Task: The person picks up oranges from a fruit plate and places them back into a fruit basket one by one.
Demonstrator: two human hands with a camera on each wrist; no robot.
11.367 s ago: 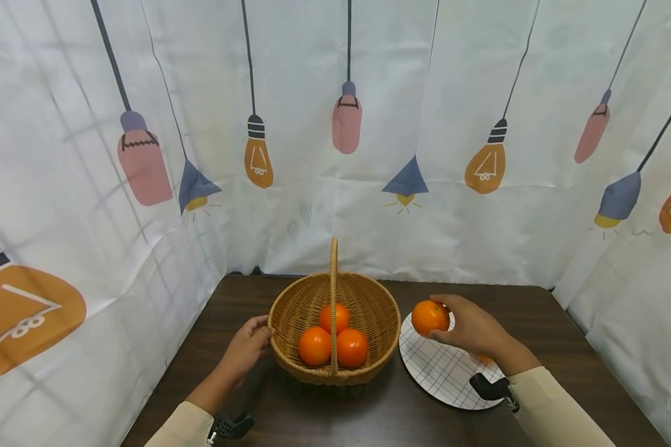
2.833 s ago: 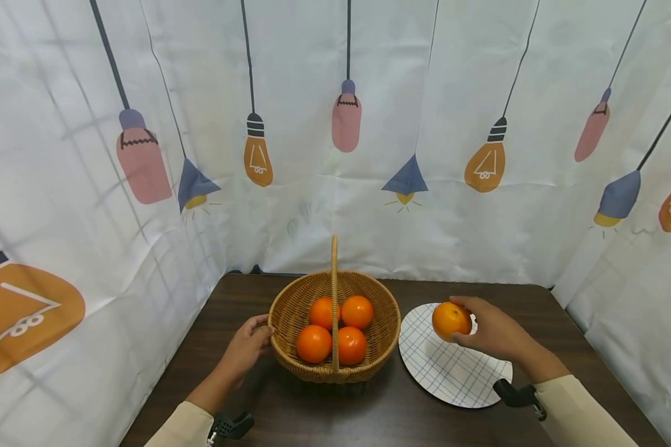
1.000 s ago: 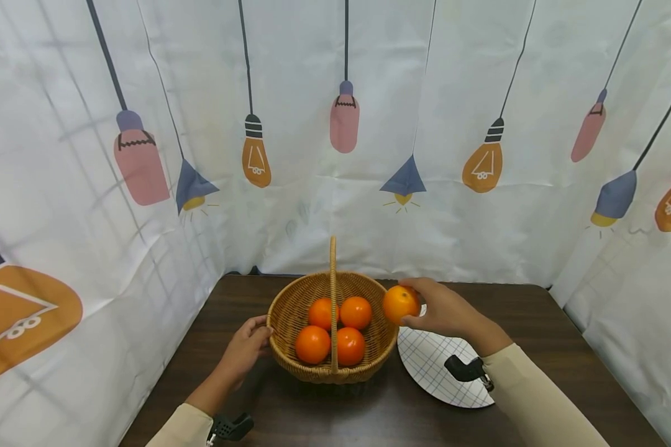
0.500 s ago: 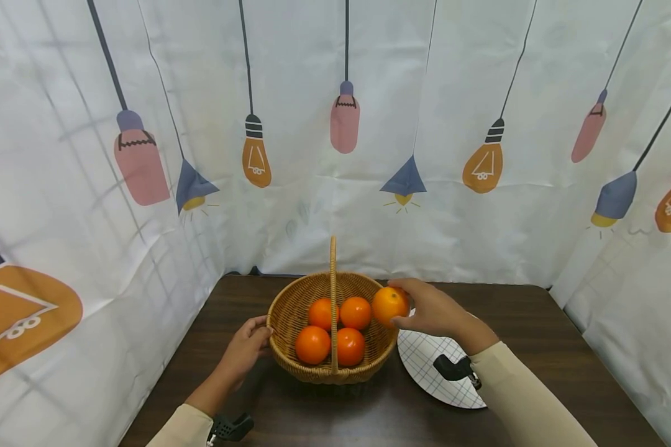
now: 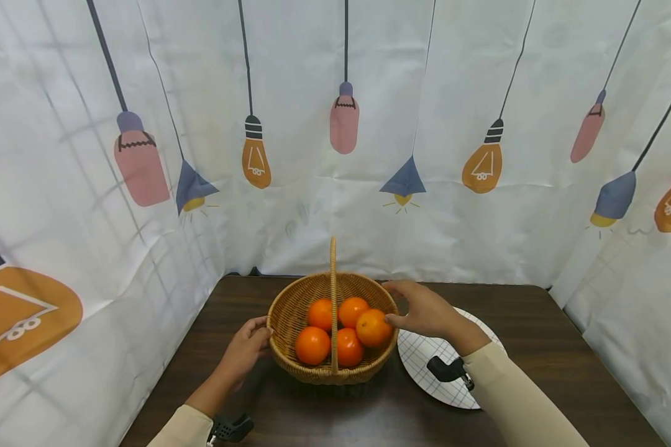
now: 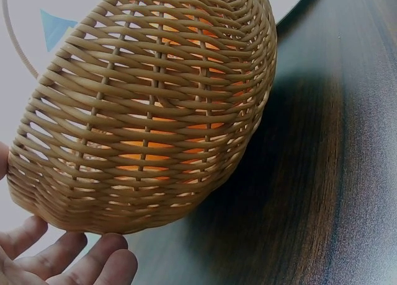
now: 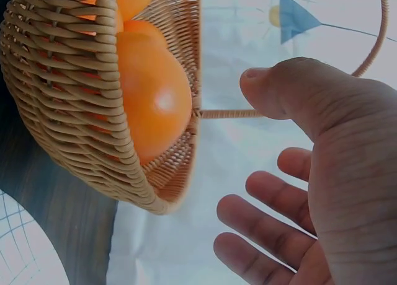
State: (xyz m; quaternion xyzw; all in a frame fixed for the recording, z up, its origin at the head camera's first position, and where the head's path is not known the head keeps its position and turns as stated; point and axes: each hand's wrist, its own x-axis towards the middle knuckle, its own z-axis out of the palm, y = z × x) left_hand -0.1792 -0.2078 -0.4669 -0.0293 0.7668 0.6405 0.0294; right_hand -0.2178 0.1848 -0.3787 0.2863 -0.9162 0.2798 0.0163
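A wicker basket point(image 5: 291, 366) with a tall hoop handle stands on the table and holds several oranges. The nearest to my right hand is an orange point(image 5: 374, 328) lying against the basket's right inner wall, beside the others. My left hand point(image 5: 245, 349) holds the basket's left rim, with the thumb at the edge and the fingers against the outer weave point(image 6: 142, 111). Over the right rim is my right hand point(image 5: 425, 310), thumb and fingers spread apart. In the right wrist view nothing is between them, and the orange point(image 7: 152, 99) lies apart from the hand.
A round white plate with a blue grid pattern point(image 5: 438, 385) lies right of the basket, partly under my right forearm. The dark wood table point(image 5: 542, 347) ends at a white curtain point(image 5: 335, 211) printed with lamps, behind and at both sides.
My right hand carried an orange from the plate leftward over the basket's rim and let go of it inside, among the other oranges. My left hand stayed on the rim.
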